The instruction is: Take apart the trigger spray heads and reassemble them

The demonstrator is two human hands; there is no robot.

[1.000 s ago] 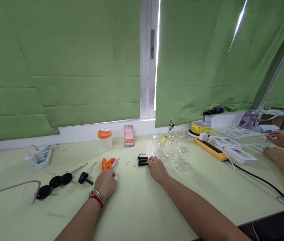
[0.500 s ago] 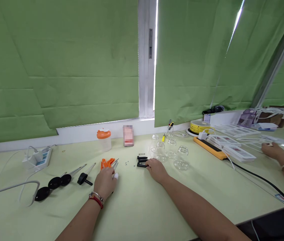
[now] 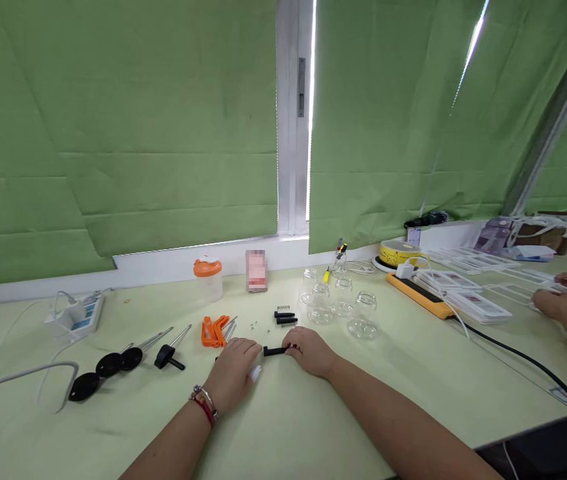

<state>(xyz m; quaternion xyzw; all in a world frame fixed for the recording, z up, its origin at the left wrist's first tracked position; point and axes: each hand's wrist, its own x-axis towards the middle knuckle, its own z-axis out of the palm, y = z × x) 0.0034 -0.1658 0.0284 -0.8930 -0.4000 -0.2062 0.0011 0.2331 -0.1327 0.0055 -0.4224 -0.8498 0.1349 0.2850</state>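
My right hand (image 3: 309, 350) pinches the near end of a slim black plastic piece (image 3: 274, 351) that points left, just above or on the table. Beside its tip is my left hand (image 3: 236, 371), fingers curled down and a white wrap on the thumb. A dark bit shows at its left edge, but what it holds is hidden. Behind the hands lie two more black pieces (image 3: 286, 321) with small coil-like springs (image 3: 283, 308). Tiny metal bits (image 3: 252, 326) are scattered left of these. Orange plastic parts (image 3: 214, 331) and thin metal rods (image 3: 230, 330) lie behind my left hand.
Several clear glass jars (image 3: 362, 316) stand right of centre. An orange-lidded cup (image 3: 208, 279) is at the back. Black-handled metal rods (image 3: 132, 358) and a power strip (image 3: 74, 316) lie left. An orange power strip (image 3: 419, 295), white frames (image 3: 481, 305) and another person's hands (image 3: 556, 305) are right.
My right hand has drawn one black piece from the group toward me. My left hand has moved right and nearer, away from the orange parts, to beside it.
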